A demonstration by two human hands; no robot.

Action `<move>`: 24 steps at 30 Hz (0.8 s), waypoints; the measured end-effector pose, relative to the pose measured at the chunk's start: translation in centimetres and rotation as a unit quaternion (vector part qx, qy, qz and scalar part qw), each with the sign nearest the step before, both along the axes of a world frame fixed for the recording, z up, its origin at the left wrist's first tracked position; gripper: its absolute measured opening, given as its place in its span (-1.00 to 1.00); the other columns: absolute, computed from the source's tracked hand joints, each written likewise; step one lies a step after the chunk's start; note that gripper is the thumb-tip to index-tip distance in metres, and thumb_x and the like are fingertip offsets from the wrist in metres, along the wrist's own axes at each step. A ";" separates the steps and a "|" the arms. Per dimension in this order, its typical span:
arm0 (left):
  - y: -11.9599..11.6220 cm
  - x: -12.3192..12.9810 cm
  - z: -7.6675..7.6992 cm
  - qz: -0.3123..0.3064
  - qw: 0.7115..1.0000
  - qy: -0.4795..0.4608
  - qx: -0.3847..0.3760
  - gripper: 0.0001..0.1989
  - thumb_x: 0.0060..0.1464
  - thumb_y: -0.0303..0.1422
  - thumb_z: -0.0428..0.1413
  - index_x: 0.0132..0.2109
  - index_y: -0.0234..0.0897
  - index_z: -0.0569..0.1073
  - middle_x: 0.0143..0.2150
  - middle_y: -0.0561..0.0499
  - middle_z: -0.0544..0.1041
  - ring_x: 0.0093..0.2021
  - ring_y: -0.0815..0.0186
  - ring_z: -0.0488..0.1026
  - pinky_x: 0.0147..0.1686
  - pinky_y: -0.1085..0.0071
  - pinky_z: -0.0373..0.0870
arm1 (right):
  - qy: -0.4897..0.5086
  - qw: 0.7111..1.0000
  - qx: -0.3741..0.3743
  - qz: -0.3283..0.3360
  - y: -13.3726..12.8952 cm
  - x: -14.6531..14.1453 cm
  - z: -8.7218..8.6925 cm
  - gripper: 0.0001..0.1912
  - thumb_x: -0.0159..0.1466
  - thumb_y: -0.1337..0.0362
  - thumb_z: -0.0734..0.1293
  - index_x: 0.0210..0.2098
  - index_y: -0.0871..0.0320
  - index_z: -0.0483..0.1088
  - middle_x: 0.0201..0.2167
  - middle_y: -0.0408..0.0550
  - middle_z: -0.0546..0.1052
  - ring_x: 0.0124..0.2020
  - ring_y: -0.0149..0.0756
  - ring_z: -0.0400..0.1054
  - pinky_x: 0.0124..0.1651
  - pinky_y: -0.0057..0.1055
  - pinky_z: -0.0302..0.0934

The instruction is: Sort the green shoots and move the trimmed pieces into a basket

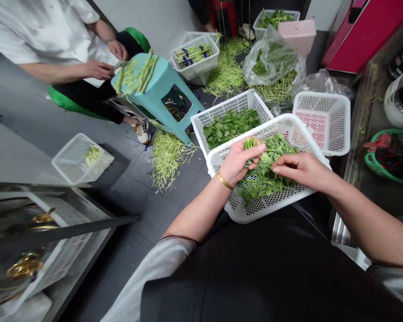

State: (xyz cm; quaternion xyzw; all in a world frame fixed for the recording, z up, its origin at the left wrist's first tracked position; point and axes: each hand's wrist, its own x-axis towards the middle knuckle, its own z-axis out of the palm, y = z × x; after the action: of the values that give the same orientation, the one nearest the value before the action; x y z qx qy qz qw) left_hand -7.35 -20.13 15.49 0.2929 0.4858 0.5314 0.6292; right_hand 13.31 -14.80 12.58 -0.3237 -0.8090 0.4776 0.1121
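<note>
A white perforated basket (245, 214) rests in front of my body, with leafy greens (260, 185) spread inside it. Above its left part, my left hand (240, 160) is closed round a small bunch of green stems (250, 143). My right hand (297, 169) is over the greens at the basket's right side, thumb and fingers pinched together; what they hold, if anything, is too small to name. Just behind stands a second white basket (201, 125) with broader dark green leaves (231, 126) in it.
A person in white (67, 40) works at a turquoise stool (154, 96) on the left. Plant scraps (168, 156) lie on the floor. A white basket (337, 120) stands right, beside a metal counter edge (359, 129). A metal rack (87, 232) is at lower left.
</note>
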 end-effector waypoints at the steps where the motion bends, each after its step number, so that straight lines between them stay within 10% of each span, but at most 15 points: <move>1: 0.0 -0.3 0.1 0.006 1.000 -0.026 0.002 -0.54 -0.22 -0.19 0.55 -0.39 -0.27 0.45 -0.51 0.17 0.39 -0.57 0.56 0.25 -0.66 0.60 0.03 | -0.098 0.994 0.043 0.038 0.0 0.0 -0.2 -0.67 0.42 0.00 0.42 -0.30 0.11 0.61 -0.44 -0.05 0.61 -0.42 -0.26 0.43 -0.32 -0.34 0.16; 5: 0.3 -1.3 0.3 -0.021 0.994 -0.105 0.012 -0.67 -0.21 -0.22 0.38 -0.46 -0.25 0.39 -0.42 0.02 0.55 -0.53 0.47 0.36 -0.69 0.58 0.03 | -0.353 0.915 0.154 0.120 0.6 0.1 -0.2 -0.78 0.40 0.18 0.44 -0.34 0.12 0.64 -0.32 0.08 0.70 -0.29 -0.14 0.54 -0.32 -0.32 0.10; 10: 0.2 -0.7 0.0 -0.062 0.997 -0.031 -0.037 -0.68 -0.21 -0.28 0.45 -0.33 -0.30 0.52 -0.54 0.09 0.51 -0.63 0.51 0.27 -0.72 0.56 -0.03 | -0.129 0.991 0.030 0.026 2.4 0.8 1.1 -0.77 0.38 0.17 0.39 -0.38 0.10 0.55 -0.44 -0.11 0.60 -0.40 -0.28 0.42 -0.25 -0.33 0.20; 16: -0.1 0.6 -0.4 -0.103 0.992 0.047 -0.053 -0.44 -0.32 -0.20 0.66 -0.30 -0.28 0.51 -0.58 0.25 0.39 -0.65 0.61 0.17 -0.68 0.58 0.01 | 0.079 0.994 -0.022 -0.078 2.2 0.5 2.0 -0.52 0.40 -0.17 0.40 -0.41 0.08 0.46 -0.54 -0.17 0.40 -0.48 -0.35 0.24 -0.37 -0.35 0.12; 20: -0.1 -0.4 0.1 -0.098 0.994 -0.047 -0.022 -0.43 -0.20 -0.11 0.61 -0.38 -0.26 0.39 -0.58 0.24 0.35 -0.66 0.60 0.15 -0.69 0.60 -0.07 | -0.072 0.992 0.099 0.015 2.4 1.2 0.1 -0.75 0.41 0.06 0.39 -0.21 0.10 0.58 -0.29 -0.02 0.60 -0.35 -0.24 0.41 -0.29 -0.33 0.19; 24: 0.0 -1.1 0.4 -0.095 0.990 -0.098 -0.021 -0.45 -0.15 -0.14 0.57 -0.34 -0.26 0.35 -0.44 0.13 0.53 -0.63 0.60 0.21 -0.68 0.60 -0.06 | -0.270 0.932 0.213 0.113 3.3 2.3 -1.8 -0.88 0.35 0.25 0.41 -0.22 0.13 0.60 -0.18 0.07 0.61 -0.33 -0.21 0.42 -0.32 -0.32 0.10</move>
State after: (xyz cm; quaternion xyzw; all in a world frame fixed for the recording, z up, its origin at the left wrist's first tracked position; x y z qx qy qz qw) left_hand -8.45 -20.08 15.91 0.2711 0.4027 0.4855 0.7271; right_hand 15.65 -11.48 10.74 -0.3158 -0.9225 0.1985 -0.0992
